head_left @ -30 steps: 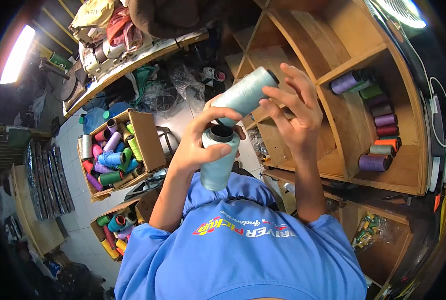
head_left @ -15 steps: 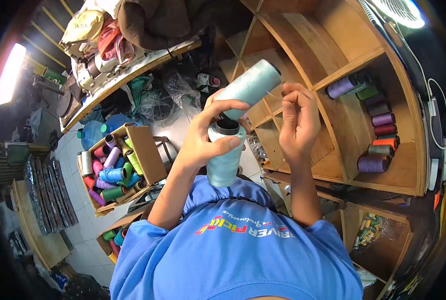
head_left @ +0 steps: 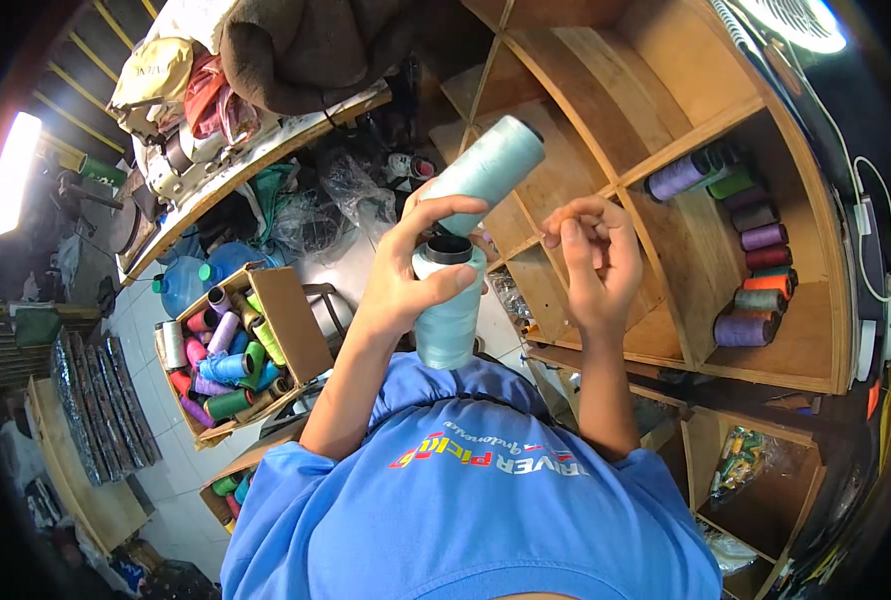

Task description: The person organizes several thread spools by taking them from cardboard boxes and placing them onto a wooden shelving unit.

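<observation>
My left hand (head_left: 403, 272) grips two pale teal thread cones at once. The lower cone (head_left: 449, 318) stands upright against my chest, its black core showing at the top. The upper cone (head_left: 488, 168) leans up and to the right from between my thumb and fingers. My right hand (head_left: 592, 262) is beside them to the right, not touching either cone. Its fingertips are pinched together, and I see nothing between them. My blue shirt (head_left: 466, 510) fills the lower part of the view.
Wooden shelf compartments (head_left: 806, 350) on the right hold a row of purple, green and orange spools (head_left: 751, 262). A cardboard box (head_left: 288, 322) of coloured spools sits lower left, near a blue water jug (head_left: 188, 285). A cluttered bench (head_left: 256, 160) lies beyond.
My right hand has come off the upper cone and moved down and right, its fingers pinching together. My left hand keeps both cones, which have shifted little.
</observation>
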The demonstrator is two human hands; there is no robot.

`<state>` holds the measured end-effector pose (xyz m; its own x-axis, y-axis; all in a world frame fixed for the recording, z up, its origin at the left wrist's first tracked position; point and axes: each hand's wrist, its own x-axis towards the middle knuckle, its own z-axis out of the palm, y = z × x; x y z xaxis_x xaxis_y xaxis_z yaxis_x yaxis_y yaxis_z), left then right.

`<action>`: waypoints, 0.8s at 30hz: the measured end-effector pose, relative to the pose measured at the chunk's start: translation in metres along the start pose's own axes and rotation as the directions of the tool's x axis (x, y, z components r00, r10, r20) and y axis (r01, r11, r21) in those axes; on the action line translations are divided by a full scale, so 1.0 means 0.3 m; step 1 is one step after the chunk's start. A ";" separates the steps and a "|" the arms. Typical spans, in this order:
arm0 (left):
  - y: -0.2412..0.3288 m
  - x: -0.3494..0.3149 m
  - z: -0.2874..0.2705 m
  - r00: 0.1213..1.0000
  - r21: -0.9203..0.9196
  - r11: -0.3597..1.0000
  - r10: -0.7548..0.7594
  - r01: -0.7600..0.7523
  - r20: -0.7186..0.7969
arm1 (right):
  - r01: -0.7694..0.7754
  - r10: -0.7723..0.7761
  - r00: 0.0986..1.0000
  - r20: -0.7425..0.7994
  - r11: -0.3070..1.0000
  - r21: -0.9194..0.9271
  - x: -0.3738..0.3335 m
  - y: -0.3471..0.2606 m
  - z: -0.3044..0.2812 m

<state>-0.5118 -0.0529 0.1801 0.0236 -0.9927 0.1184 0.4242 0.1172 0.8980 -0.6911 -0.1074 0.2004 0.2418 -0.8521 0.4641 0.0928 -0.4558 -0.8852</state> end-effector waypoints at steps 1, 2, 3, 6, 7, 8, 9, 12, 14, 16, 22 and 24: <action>0.000 0.003 0.001 1.000 -0.001 1.000 0.000 0.000 -0.001 | -0.001 0.001 1.000 0.001 1.000 0.000 0.001 0.000 -0.004; 0.001 0.005 0.003 1.000 -0.006 1.000 -0.007 0.007 -0.008 | -0.003 0.002 1.000 0.012 0.999 0.039 0.001 -0.001 -0.010; 0.002 0.006 0.004 1.000 -0.012 1.000 -0.014 0.014 -0.016 | -0.006 0.004 1.000 0.024 0.997 0.079 0.001 -0.001 -0.016; -0.002 0.009 -0.004 1.000 0.053 0.999 -0.011 0.011 -0.011 | -0.142 0.143 0.990 -0.018 0.988 0.057 0.002 0.017 -0.031; -0.003 0.009 -0.009 1.000 0.055 0.998 -0.011 0.011 -0.010 | -0.141 0.143 0.990 -0.019 0.988 0.058 0.015 0.022 -0.024; -0.005 0.011 -0.013 1.000 0.091 0.996 -0.009 0.008 0.010 | -0.198 0.200 0.978 -0.058 0.980 0.036 0.041 0.029 -0.010; -0.004 0.011 -0.015 0.999 0.128 0.992 -0.009 0.005 0.031 | -0.256 0.256 0.962 -0.098 0.967 0.016 0.063 0.038 0.001; 0.013 0.014 -0.017 0.998 0.197 0.979 0.034 -0.045 0.058 | -0.293 0.240 0.948 0.208 0.915 0.279 0.113 0.080 0.012; 0.027 0.019 -0.017 0.995 0.227 0.973 0.023 -0.044 0.093 | -0.337 0.273 0.922 0.274 0.915 0.222 0.114 0.125 -0.016; 0.036 0.012 0.000 0.999 0.068 0.997 0.026 -0.029 0.037 | -0.387 0.350 0.899 0.264 0.916 0.102 0.116 0.137 -0.024; 0.018 0.010 -0.025 0.993 0.329 0.940 0.108 -0.088 -0.045 | 0.024 0.093 0.969 0.230 0.888 -0.459 0.055 0.017 0.020; 0.027 0.014 -0.020 0.990 0.500 0.858 0.143 -0.118 -0.011 | 0.172 0.007 0.952 0.307 0.816 -0.551 0.069 -0.023 0.006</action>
<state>-0.5029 -0.0563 0.1854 0.0939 -0.9660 0.2409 -0.0914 0.2326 0.9683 -0.6849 -0.1214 0.2161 0.5273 -0.7352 0.4259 -0.4152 -0.6603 -0.6258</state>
